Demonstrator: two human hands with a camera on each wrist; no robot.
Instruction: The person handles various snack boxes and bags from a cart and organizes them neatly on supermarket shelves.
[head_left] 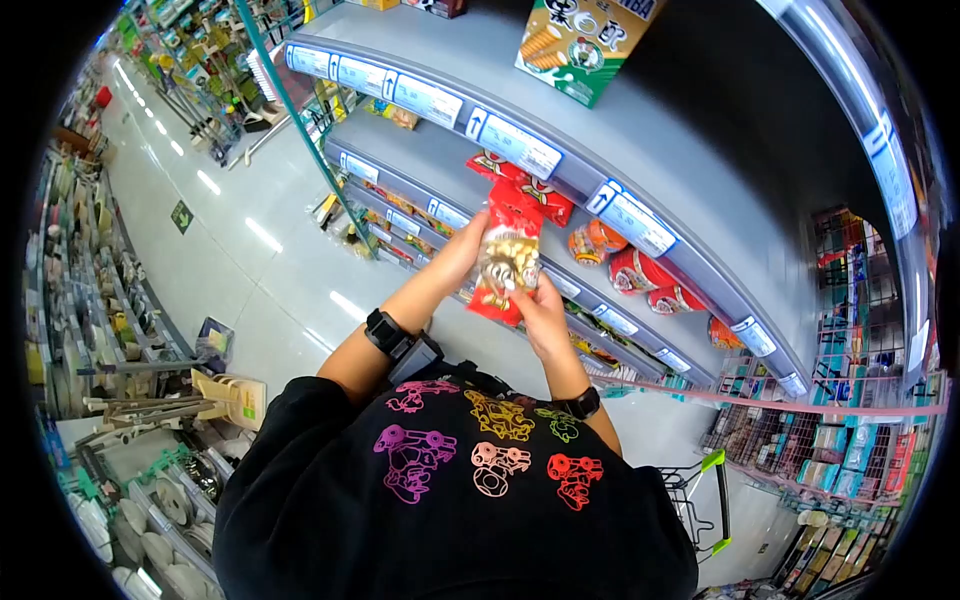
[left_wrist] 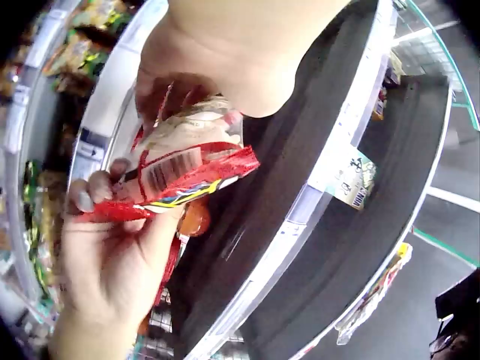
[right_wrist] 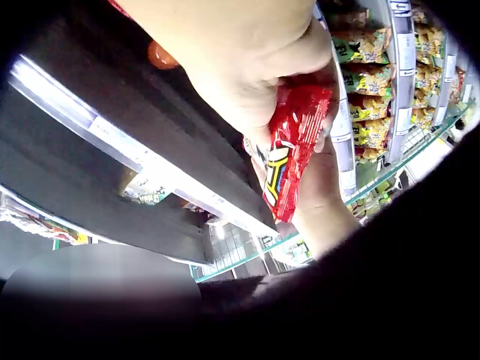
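A red snack bag (head_left: 510, 255) with a clear window, pale pieces showing inside, is held in front of the shelf between both hands. My left hand (head_left: 462, 250) grips its left edge. Fingers of my right hand (head_left: 543, 312) pinch the lower right part. In the left wrist view, a barcode shows on the bag (left_wrist: 187, 169), and the right hand (left_wrist: 112, 259) has its fingertips curled over one end. The right wrist view shows the bag's red end (right_wrist: 296, 154) between the two hands. More red packs (head_left: 545, 203) lie on the shelf just beyond the bag.
Orange and red packages (head_left: 635, 270) sit on the same shelf to the right. A green box (head_left: 580, 55) stands on the shelf above, behind a price-label strip (head_left: 520, 145). A cart handle (head_left: 722, 505) shows at lower right. Tiled floor (head_left: 250, 240) stretches away to the left.
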